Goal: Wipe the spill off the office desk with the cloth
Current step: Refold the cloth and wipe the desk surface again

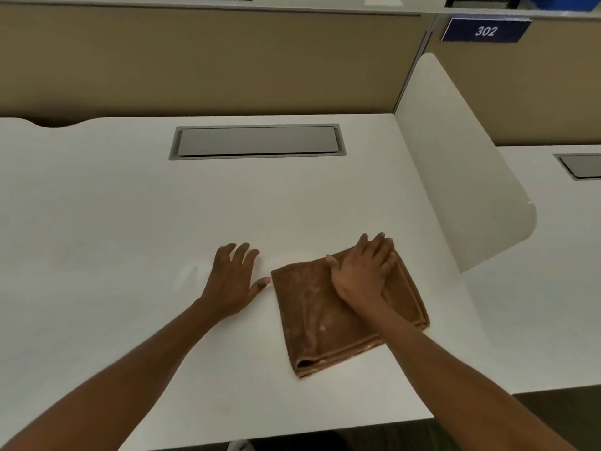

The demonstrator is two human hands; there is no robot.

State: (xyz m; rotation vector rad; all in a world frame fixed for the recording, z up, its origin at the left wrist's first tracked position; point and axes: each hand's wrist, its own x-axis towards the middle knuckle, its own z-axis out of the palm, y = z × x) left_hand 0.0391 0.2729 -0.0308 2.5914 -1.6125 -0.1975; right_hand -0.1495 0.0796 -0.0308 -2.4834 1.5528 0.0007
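- Right hand point(362, 271) lies flat, fingers straight, pressing on the folded brown terry cloth point(344, 314).
- Left hand point(232, 281) is spread open on the white office desk point(130, 222), just beside the cloth.

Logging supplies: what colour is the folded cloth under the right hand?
The cloth is plain brown, seen best in the head view.

A single wide-angle view from the person's head looks forward and steeply down onto the white worktop point(130, 206), close enough that both forearms enter from the bottom edge. It faces the tan partition point(211, 60) at the worktop's far side.
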